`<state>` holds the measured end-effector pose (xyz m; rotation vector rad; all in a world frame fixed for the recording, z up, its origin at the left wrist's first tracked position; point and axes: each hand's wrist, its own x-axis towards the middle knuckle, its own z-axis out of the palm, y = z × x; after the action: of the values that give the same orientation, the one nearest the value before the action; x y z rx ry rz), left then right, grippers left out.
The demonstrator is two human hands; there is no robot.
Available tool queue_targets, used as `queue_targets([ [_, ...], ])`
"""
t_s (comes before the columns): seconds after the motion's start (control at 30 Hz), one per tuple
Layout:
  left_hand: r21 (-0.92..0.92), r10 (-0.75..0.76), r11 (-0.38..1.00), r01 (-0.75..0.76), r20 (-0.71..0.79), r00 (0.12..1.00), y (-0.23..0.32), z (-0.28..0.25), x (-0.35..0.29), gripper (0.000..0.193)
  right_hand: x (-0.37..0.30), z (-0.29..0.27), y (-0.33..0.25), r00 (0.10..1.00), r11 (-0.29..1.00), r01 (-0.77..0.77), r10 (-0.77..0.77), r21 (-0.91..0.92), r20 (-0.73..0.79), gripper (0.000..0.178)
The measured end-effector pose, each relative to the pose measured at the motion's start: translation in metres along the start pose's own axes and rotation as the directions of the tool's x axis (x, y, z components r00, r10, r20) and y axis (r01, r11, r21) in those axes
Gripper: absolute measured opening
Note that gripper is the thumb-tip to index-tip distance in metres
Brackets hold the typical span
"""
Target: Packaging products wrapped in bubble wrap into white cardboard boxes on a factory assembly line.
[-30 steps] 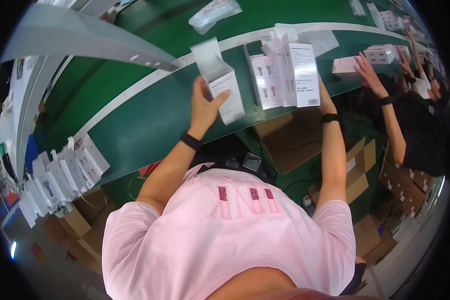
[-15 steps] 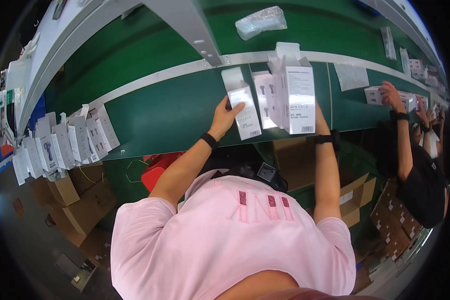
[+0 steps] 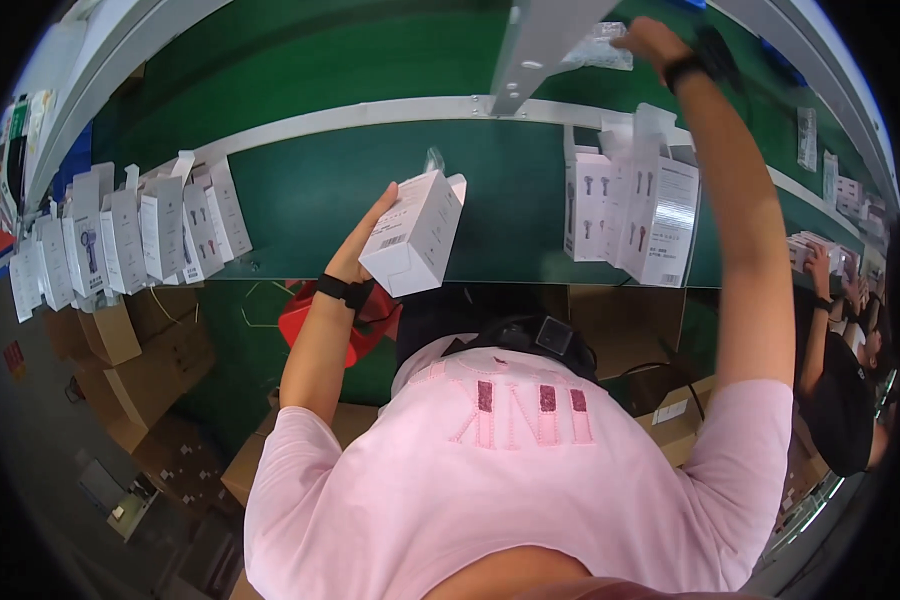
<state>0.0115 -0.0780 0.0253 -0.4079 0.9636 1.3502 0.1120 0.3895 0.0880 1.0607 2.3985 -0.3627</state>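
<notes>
Right hand [image 3: 653,42] moved from box cluster [image 3: 630,205] to clear packet [image 3: 608,48] beyond it, grip unclear; my left hand [image 3: 363,232] grips white box [image 3: 415,235] left of cluster. Likely fetching step; calls for a pinch.

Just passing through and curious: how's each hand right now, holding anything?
Left hand: closed, holding a white carton.
Right hand: by a clear plastic packet; grip unclear.

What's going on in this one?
A person at a green table holds a tilted white box in the left hand. The right hand is stretched out beside clear plastic wrapping; whether they touch is unclear. More white boxes stand grouped at right and in a row at left.
</notes>
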Motion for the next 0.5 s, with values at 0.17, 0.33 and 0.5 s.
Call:
queue_targets([
  [0.17, 0.198, -0.031, 0.979, 0.042, -0.054, 0.998, 0.009, -0.008, -0.015, 0.055, 0.124, 0.092, 0.029, 0.954, 0.993, -0.049, 0.077, 0.103, -0.290, 0.051],
  [0.33, 0.682, 0.028, 0.726, 0.086, -0.155, 0.988, 0.017, -0.059, -0.037, 0.052, 0.091, 0.130, -0.030, 0.902, 0.939, 0.229, -0.105, 0.256, -0.420, 0.053],
  [0.5, 0.744, 0.143, 0.665, -0.066, -0.040, 0.989, 0.037, -0.101, -0.028, 0.046, 0.093, 0.123, -0.025, 0.798, 0.978, 0.133, -0.011, 0.159, -0.602, 0.044],
])
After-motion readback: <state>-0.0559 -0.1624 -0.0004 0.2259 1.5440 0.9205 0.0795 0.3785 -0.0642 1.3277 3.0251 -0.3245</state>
